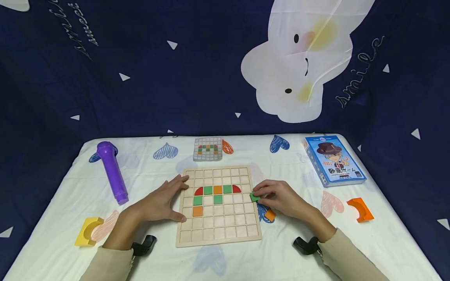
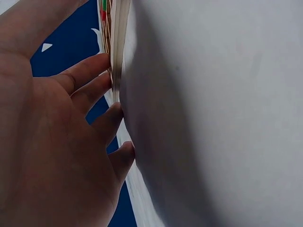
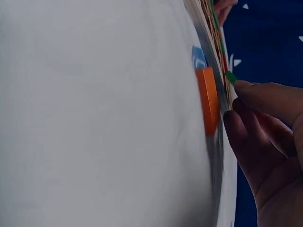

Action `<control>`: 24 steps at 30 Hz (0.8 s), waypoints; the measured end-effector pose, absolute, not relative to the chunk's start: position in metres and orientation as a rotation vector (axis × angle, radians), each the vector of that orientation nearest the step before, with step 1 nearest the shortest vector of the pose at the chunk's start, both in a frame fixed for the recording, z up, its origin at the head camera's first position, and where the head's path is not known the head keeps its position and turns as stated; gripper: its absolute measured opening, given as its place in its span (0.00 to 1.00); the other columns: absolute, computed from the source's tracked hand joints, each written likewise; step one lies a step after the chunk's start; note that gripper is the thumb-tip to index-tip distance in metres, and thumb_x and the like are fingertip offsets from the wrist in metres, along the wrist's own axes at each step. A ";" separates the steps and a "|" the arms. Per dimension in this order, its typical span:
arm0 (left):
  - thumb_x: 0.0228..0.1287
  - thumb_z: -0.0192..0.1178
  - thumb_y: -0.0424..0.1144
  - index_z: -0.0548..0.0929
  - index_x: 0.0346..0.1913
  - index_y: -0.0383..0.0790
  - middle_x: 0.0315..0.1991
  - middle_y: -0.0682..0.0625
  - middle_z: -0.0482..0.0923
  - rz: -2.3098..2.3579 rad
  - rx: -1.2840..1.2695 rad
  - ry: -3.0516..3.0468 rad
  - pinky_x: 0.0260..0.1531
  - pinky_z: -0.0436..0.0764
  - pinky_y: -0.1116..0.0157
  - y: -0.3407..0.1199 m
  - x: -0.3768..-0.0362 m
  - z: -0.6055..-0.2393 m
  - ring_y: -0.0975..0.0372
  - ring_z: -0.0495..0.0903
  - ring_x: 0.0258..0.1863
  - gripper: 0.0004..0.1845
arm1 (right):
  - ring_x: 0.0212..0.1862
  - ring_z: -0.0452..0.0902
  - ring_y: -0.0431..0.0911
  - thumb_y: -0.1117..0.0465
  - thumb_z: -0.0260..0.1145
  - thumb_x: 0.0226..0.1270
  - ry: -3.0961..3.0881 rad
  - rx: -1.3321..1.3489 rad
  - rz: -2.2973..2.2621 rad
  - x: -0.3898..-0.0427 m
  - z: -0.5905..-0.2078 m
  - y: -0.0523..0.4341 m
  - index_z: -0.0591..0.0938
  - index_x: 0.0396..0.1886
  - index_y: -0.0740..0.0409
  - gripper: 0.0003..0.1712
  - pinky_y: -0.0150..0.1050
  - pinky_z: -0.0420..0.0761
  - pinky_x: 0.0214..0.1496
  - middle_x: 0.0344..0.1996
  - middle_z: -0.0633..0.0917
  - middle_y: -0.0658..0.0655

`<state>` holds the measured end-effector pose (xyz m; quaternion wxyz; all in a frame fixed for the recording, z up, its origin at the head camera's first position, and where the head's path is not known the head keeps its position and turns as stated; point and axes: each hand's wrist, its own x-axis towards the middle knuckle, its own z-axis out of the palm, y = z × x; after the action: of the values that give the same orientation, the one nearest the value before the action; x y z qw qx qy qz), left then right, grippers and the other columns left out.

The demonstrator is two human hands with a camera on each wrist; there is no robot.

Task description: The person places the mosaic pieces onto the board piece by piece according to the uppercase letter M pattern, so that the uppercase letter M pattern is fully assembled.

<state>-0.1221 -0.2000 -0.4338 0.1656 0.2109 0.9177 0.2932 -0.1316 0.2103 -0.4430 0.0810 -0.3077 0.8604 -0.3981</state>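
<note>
At the near edge of the bench (image 1: 52,249), covered in a white heart-print cloth, our two sleeved forearms reach forward. At the centre lies a wooden grid board (image 1: 218,234). Our left hand (image 1: 159,203) lies flat with fingers straight, pressing the board's 9 o'clock edge and holding nothing. Our right hand (image 1: 281,198), at the board's 3 o'clock edge, pinches a small green tile (image 1: 254,197) in its fingertips, just off the board. An orange tile (image 1: 270,214) rests on the cloth just beneath that hand. On the board, red, green and orange tiles form an arch. Farther out sit a yellow curved block (image 1: 88,231) at 8 o'clock, an orange curved block (image 1: 360,209) at 3 o'clock, a purple microphone (image 1: 111,171) at 10 o'clock, a small pattern card (image 1: 208,148) at 12 o'clock and a blue game box (image 1: 334,160) at 2 o'clock. We judge the pinch slight: the green tile could slip, or nudge seated tiles if the board shifts.
</note>
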 end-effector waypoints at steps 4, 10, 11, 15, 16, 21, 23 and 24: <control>0.40 0.81 0.53 0.72 0.66 0.43 0.82 0.47 0.55 0.823 0.593 2.617 0.82 0.46 0.38 -0.199 -0.123 -0.435 0.45 0.47 0.84 0.48 | 0.51 0.85 0.41 0.65 0.73 0.64 2.576 -0.960 -1.166 -0.134 -0.442 0.198 0.90 0.49 0.54 0.13 0.30 0.86 0.50 0.51 0.89 0.49; 0.40 0.81 0.54 0.72 0.66 0.43 0.82 0.46 0.56 0.828 0.611 2.618 0.82 0.46 0.37 -0.199 -0.123 -0.434 0.44 0.47 0.84 0.48 | 0.54 0.85 0.41 0.63 0.73 0.64 2.578 -0.965 -1.133 -0.137 -0.439 0.184 0.90 0.49 0.54 0.13 0.31 0.87 0.55 0.51 0.88 0.47; 0.40 0.81 0.54 0.72 0.66 0.43 0.82 0.46 0.56 0.830 0.613 2.617 0.81 0.46 0.37 -0.199 -0.123 -0.434 0.44 0.47 0.84 0.48 | 0.54 0.85 0.41 0.63 0.73 0.64 2.578 -0.968 -1.128 -0.137 -0.439 0.182 0.90 0.49 0.53 0.13 0.32 0.87 0.55 0.51 0.89 0.47; 0.40 0.81 0.55 0.72 0.65 0.43 0.82 0.46 0.56 0.830 0.608 2.616 0.82 0.46 0.37 -0.200 -0.123 -0.434 0.44 0.46 0.84 0.48 | 0.56 0.84 0.42 0.62 0.73 0.65 2.582 -0.969 -1.095 -0.139 -0.439 0.175 0.91 0.48 0.52 0.12 0.33 0.86 0.57 0.51 0.89 0.46; 0.39 0.81 0.55 0.72 0.65 0.42 0.82 0.46 0.56 0.835 0.611 2.616 0.81 0.46 0.36 -0.200 -0.123 -0.434 0.44 0.46 0.84 0.48 | 0.56 0.84 0.41 0.61 0.74 0.64 2.586 -0.967 -1.087 -0.140 -0.439 0.173 0.91 0.48 0.52 0.12 0.33 0.86 0.57 0.50 0.89 0.46; 0.39 0.81 0.56 0.72 0.65 0.41 0.82 0.46 0.56 0.835 0.618 2.620 0.81 0.46 0.36 -0.201 -0.123 -0.432 0.43 0.47 0.84 0.48 | 0.52 0.86 0.41 0.62 0.74 0.63 2.594 -0.967 -1.071 -0.141 -0.441 0.167 0.91 0.47 0.54 0.12 0.31 0.87 0.53 0.49 0.89 0.48; 0.39 0.81 0.56 0.72 0.65 0.41 0.82 0.46 0.55 0.830 0.619 2.621 0.81 0.46 0.36 -0.201 -0.123 -0.432 0.43 0.47 0.84 0.48 | 0.51 0.86 0.41 0.62 0.75 0.63 2.596 -0.974 -1.067 -0.141 -0.441 0.166 0.91 0.47 0.54 0.12 0.31 0.87 0.51 0.49 0.89 0.49; 0.39 0.81 0.56 0.72 0.65 0.41 0.82 0.45 0.55 0.829 0.619 2.620 0.81 0.46 0.35 -0.200 -0.123 -0.432 0.43 0.47 0.84 0.49 | 0.50 0.86 0.40 0.62 0.75 0.63 2.599 -0.973 -1.064 -0.140 -0.441 0.165 0.91 0.47 0.54 0.12 0.31 0.87 0.51 0.48 0.89 0.48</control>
<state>-0.1225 -0.2005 -0.4318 0.1616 0.2169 0.9179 0.2904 -0.1403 0.1652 -0.4412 0.0848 -0.3262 0.8713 -0.3567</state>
